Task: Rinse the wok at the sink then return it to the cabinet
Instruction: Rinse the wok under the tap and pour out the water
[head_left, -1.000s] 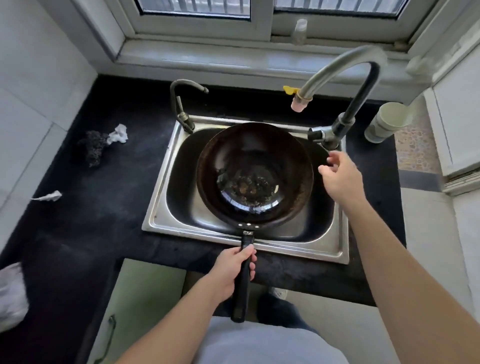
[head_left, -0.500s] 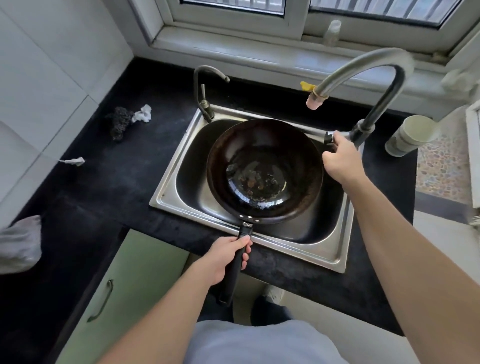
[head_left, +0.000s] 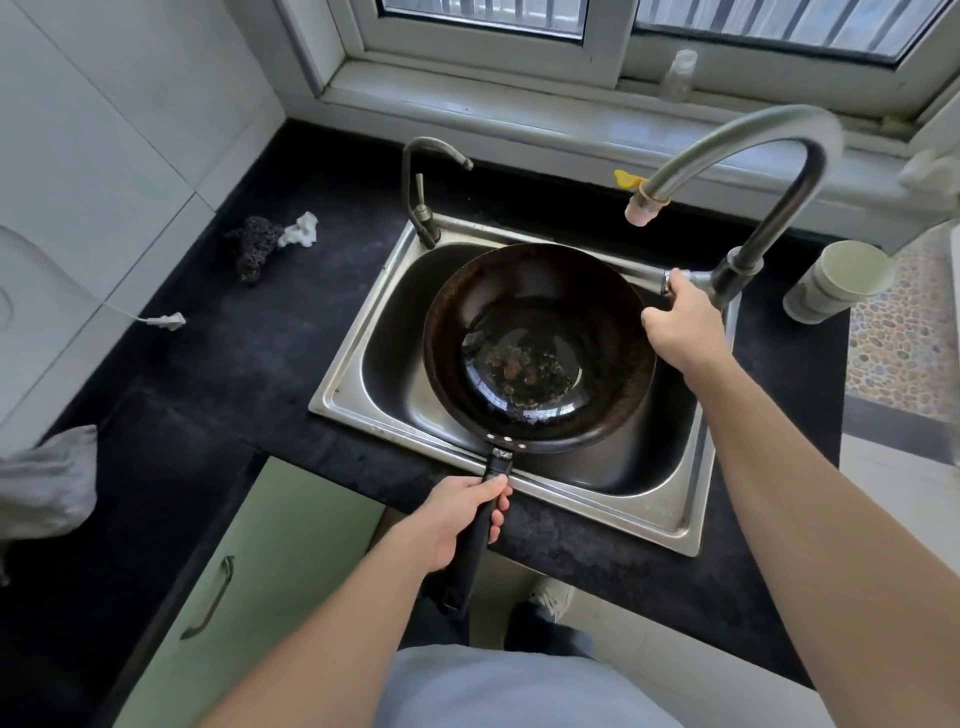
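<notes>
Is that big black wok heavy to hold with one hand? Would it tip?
Probably heavy-ish: the wok looks like wide, stiff, dark metal. It likely pulls downward at the bowl end, since the left hand grips only the long handle. Its rounded bowl would probably rock if set down.

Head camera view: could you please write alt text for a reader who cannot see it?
A person's left hand grips the handle of a dark wok with residue in its bottom, over a steel sink. The right hand grips the lever of a tall curved faucet; no water is visible.
</notes>
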